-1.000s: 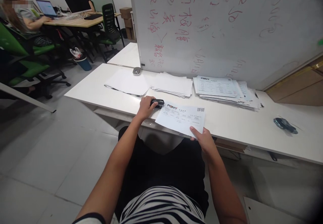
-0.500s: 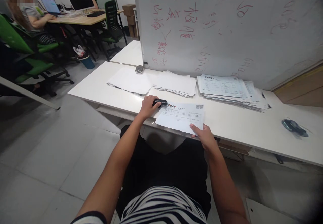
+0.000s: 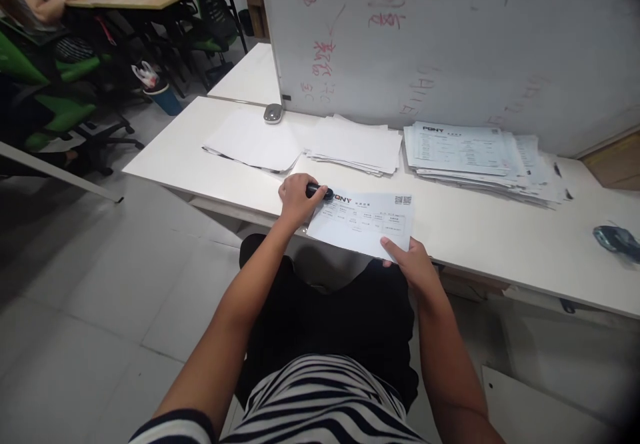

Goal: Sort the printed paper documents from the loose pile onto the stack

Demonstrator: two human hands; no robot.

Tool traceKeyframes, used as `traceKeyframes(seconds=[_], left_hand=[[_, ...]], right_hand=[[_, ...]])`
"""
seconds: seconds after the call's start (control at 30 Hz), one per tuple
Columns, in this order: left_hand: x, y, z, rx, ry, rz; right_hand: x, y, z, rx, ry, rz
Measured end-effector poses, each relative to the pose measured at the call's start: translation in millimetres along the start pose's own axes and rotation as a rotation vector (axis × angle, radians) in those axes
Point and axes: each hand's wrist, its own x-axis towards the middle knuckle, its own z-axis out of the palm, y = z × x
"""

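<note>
My left hand (image 3: 299, 199) is closed around a black stapler (image 3: 320, 192), which sits over the top left corner of a printed PONY form (image 3: 360, 221). The form extends past the front edge of the white desk. At its lower right corner my right hand (image 3: 413, 261) pinches it, thumb on top and fingers underneath. Behind the form lie a stack of white sheets (image 3: 355, 147) and, further right, a pile of similar printed forms (image 3: 460, 151). More white sheets (image 3: 253, 139) lie to the left.
A whiteboard (image 3: 360, 51) with red writing stands along the back of the desk (image 3: 170, 154). A grey mouse-like device (image 3: 273, 113) is near its foot. Dark crumpled plastic (image 3: 617, 241) lies far right. Another person's arm (image 3: 53, 5) rests at a desk, far left.
The camera view has tilted down and shifted slightly. The left hand's thumb now lies further along the top of the stapler. The right hand keeps its pinch on the form.
</note>
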Motion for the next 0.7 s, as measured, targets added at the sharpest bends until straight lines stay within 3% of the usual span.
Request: traceKeyframes(seconds=[0.23, 0.57, 0.7], left_hand=[[-1, -1, 5, -0.015, 0.039, 0.019], [-5, -4, 6, -0.076, 0.123, 0.028], [-5, -4, 6, -0.098, 0.143, 0.024]], right_hand=[[-1, -3, 3, -0.028, 0.011, 0.009], [-9, -1, 9, 0.264, 0.058, -0.044], [-14, 4, 12, 0.279, 0.147, -0.082]])
